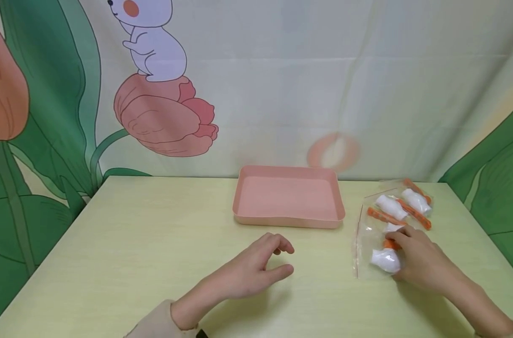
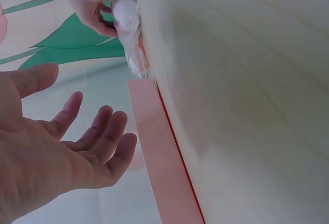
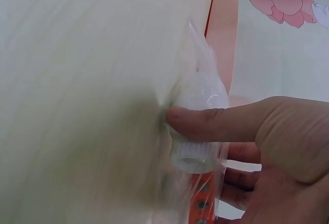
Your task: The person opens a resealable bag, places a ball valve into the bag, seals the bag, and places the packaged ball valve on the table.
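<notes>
My right hand (image 1: 425,260) grips a clear zip bag (image 1: 365,241) at the table's right side. Inside that bag are a white bottle-shaped piece (image 1: 385,260) and an orange piece (image 1: 391,244). In the right wrist view the thumb presses the bagged white piece (image 3: 198,98) from the front, with the other fingers behind; an orange strip (image 3: 201,198) with dark spots shows below. Holding nothing, my left hand (image 1: 258,267) hovers over the middle of the table, fingers loosely bent. The left wrist view shows its palm and spread fingers.
A shallow pink tray (image 1: 288,220) stands at the table's back edge. Beyond my right hand lie more clear bags with white pieces (image 1: 392,206) and orange strips (image 1: 415,214). A printed curtain (image 1: 273,94) hangs behind the pale table (image 1: 155,234).
</notes>
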Demonstrator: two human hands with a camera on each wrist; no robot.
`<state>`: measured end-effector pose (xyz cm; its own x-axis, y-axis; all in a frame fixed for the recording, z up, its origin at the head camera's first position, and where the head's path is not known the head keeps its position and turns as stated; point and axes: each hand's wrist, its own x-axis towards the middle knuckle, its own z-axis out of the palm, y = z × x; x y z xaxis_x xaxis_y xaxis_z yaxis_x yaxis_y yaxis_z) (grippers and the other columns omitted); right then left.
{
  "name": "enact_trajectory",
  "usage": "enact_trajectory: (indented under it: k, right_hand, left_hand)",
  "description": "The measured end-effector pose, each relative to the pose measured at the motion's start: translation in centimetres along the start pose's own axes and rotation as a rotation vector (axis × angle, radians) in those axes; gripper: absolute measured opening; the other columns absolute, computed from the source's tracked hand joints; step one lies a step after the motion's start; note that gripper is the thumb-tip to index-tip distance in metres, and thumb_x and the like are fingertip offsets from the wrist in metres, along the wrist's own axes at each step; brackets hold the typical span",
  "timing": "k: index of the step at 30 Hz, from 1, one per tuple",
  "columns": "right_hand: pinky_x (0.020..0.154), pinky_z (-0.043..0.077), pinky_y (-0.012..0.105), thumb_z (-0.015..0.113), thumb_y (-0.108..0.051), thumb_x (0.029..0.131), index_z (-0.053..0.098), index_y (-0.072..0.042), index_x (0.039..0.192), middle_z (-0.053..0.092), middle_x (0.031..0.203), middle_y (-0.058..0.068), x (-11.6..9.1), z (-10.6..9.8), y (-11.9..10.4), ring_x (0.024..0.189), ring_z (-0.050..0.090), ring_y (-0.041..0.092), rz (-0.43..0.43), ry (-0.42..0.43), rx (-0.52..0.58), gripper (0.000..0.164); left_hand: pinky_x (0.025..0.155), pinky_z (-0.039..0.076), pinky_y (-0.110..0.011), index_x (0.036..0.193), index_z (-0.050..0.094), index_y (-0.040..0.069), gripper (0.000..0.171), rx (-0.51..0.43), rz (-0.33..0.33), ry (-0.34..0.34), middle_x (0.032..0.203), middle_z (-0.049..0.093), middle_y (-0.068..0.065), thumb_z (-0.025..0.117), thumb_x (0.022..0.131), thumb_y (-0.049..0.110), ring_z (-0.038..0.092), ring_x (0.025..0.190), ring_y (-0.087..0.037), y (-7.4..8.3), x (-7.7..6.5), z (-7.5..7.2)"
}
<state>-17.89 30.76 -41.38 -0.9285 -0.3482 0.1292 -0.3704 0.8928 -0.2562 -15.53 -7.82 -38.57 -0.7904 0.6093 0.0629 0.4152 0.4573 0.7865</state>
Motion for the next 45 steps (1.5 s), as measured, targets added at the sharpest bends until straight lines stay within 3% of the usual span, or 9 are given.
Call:
enact_trajectory:
  k: [8, 15, 21, 26, 34, 38, 41, 45]
  right_hand:
    - [0.078, 0.046, 0.07, 0.097, -0.002, 0.053, 0.067, 0.005, 0.123, 0.053, 0.124, 0.028, 0.0, -0.3, 0.6, 0.117, 0.046, 0.048, 0.04, -0.015, -0.009, 0.077]
    - [0.073, 0.045, 0.063, 0.094, 0.004, 0.053, 0.069, 0.0, 0.123, 0.051, 0.123, 0.026, -0.1, -0.8, 1.1, 0.113, 0.044, 0.048, 0.045, -0.018, -0.023, 0.074]
    - [0.068, 0.047, 0.06, 0.081, 0.014, 0.059, 0.069, -0.005, 0.12, 0.051, 0.118, 0.02, 0.0, -1.0, 1.7, 0.104, 0.049, 0.046, 0.009, 0.001, -0.088, 0.065]
    - [0.069, 0.047, 0.068, 0.071, 0.019, 0.067, 0.066, -0.005, 0.124, 0.052, 0.118, 0.021, 0.0, -1.0, 1.7, 0.105, 0.053, 0.048, 0.006, -0.015, -0.172, 0.062]
    - [0.078, 0.046, 0.073, 0.066, 0.014, 0.085, 0.059, -0.003, 0.131, 0.057, 0.126, 0.027, -0.6, -1.5, 0.1, 0.117, 0.052, 0.053, -0.007, -0.074, -0.325, 0.049]
    - [0.082, 0.047, 0.07, 0.069, 0.015, 0.082, 0.056, 0.001, 0.134, 0.056, 0.13, 0.027, -1.0, -1.5, -1.3, 0.121, 0.052, 0.05, -0.068, -0.023, -0.305, 0.055]
    - [0.084, 0.05, 0.065, 0.077, 0.012, 0.075, 0.053, 0.003, 0.137, 0.053, 0.136, 0.026, -0.7, -1.5, -2.5, 0.121, 0.054, 0.049, -0.153, 0.089, -0.214, 0.067]
    - [0.088, 0.052, 0.06, 0.085, -0.003, 0.08, 0.046, 0.002, 0.148, 0.045, 0.148, 0.024, -0.1, -1.7, -4.4, 0.126, 0.052, 0.046, -0.221, 0.187, -0.066, 0.078]
  left_hand:
    - [0.103, 0.044, -0.036, 0.121, 0.058, 0.015, 0.022, 0.005, 0.003, -0.028, 0.125, 0.056, 0.0, 0.064, 0.103, 0.026, 0.053, 0.121, -0.026, 0.0, 0.1, -0.1]
    - [0.103, 0.044, -0.035, 0.122, 0.058, 0.016, 0.023, 0.011, 0.003, -0.046, 0.125, 0.056, 0.003, 0.063, 0.103, 0.028, 0.053, 0.121, -0.025, -0.1, 0.1, -0.3]
    - [0.102, 0.044, -0.036, 0.123, 0.058, 0.016, 0.023, 0.019, -0.018, -0.05, 0.124, 0.055, 0.004, 0.063, 0.103, 0.028, 0.052, 0.122, -0.026, -0.2, 0.0, -0.6]
    - [0.103, 0.044, -0.038, 0.123, 0.058, 0.015, 0.023, 0.029, -0.017, -0.038, 0.124, 0.055, 0.004, 0.063, 0.104, 0.027, 0.051, 0.123, -0.026, -0.4, -0.2, -0.9]
    - [0.106, 0.042, -0.045, 0.125, 0.058, 0.013, 0.025, 0.076, -0.012, 0.005, 0.129, 0.054, 0.002, 0.062, 0.104, 0.026, 0.05, 0.126, -0.026, -0.7, -0.4, -1.4]
    - [0.106, 0.041, -0.046, 0.124, 0.058, 0.015, 0.024, 0.095, -0.006, 0.034, 0.13, 0.053, 0.005, 0.061, 0.105, 0.029, 0.049, 0.126, -0.022, -0.9, -0.6, -1.8]
    - [0.105, 0.039, -0.049, 0.124, 0.057, 0.016, 0.024, 0.138, 0.009, 0.07, 0.129, 0.052, 0.005, 0.06, 0.105, 0.029, 0.051, 0.119, -0.019, -1.1, -0.7, -2.0]
    - [0.104, 0.037, -0.054, 0.129, 0.055, 0.013, 0.03, 0.262, 0.039, 0.121, 0.132, 0.052, 0.001, 0.062, 0.105, 0.028, 0.052, 0.118, -0.018, -1.3, -0.7, -2.3]
